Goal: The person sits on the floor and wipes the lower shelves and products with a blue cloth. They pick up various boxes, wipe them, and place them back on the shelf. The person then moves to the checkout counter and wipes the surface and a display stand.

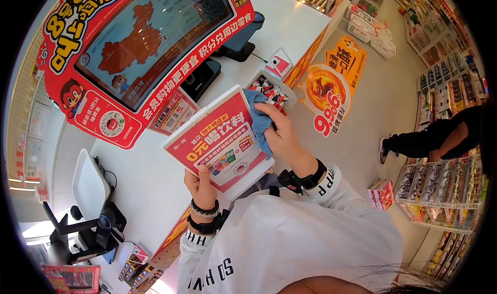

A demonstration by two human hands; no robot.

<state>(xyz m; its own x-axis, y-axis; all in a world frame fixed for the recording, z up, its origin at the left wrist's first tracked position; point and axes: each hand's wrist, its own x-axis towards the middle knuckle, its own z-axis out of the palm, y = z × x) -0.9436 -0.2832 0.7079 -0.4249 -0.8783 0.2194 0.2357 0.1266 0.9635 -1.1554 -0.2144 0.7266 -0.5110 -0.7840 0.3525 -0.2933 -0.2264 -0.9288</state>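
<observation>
A white-framed sign board (220,146) with a red and white printed panel is held up, tilted, above the near edge of the white counter (140,182). My left hand (201,189) grips its lower left edge, thumb lying on the printed face. Against the board's right edge, my right hand (279,136) presses a bunched blue cloth (257,119). The fingers curl over the cloth, and part of it hangs down along the frame. Both wrists carry black straps.
A large red-framed screen (155,40) stands on the counter. Beyond the board sits a bin of wrapped snacks (272,92) beside a small stand (279,63). A white tray-like device (90,177) is at left. On the right, a person (440,138) stands by stocked shelves (440,185).
</observation>
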